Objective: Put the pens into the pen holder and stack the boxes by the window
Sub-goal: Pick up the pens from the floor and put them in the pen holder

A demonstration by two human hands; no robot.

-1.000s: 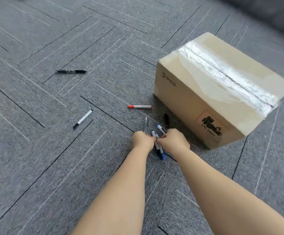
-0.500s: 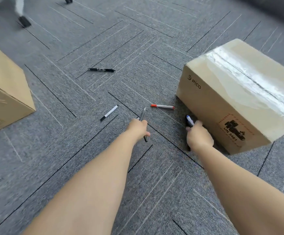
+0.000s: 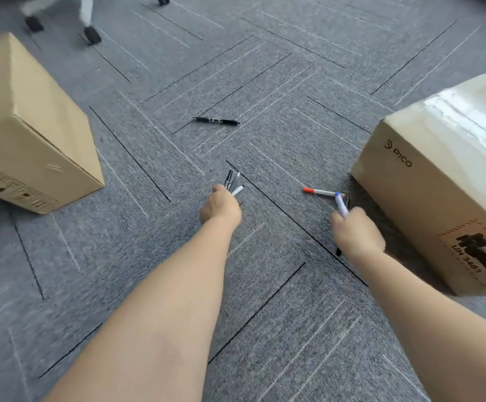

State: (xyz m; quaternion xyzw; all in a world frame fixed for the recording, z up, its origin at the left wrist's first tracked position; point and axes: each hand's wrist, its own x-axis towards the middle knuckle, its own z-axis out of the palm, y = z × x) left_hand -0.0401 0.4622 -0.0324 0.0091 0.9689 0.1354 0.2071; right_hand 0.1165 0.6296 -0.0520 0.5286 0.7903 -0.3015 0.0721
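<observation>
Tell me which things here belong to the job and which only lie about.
Job: left-hand pens, right-hand pens, red-capped pen, black pen, left box, right box.
Not the job: chair wheels.

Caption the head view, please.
Left hand grips pens, right hand a blue-capped marker; black pen and orange-capped marker lie loose.

Both forearms bare down to frame edge; left hand [image 3: 221, 208], right hand [image 3: 357, 235] bare too.

You're in an office. Grey carpet tiles [image 3: 294, 68] cover the floor — a chair's castors [image 3: 92, 34] stand at the far edge.
</observation>
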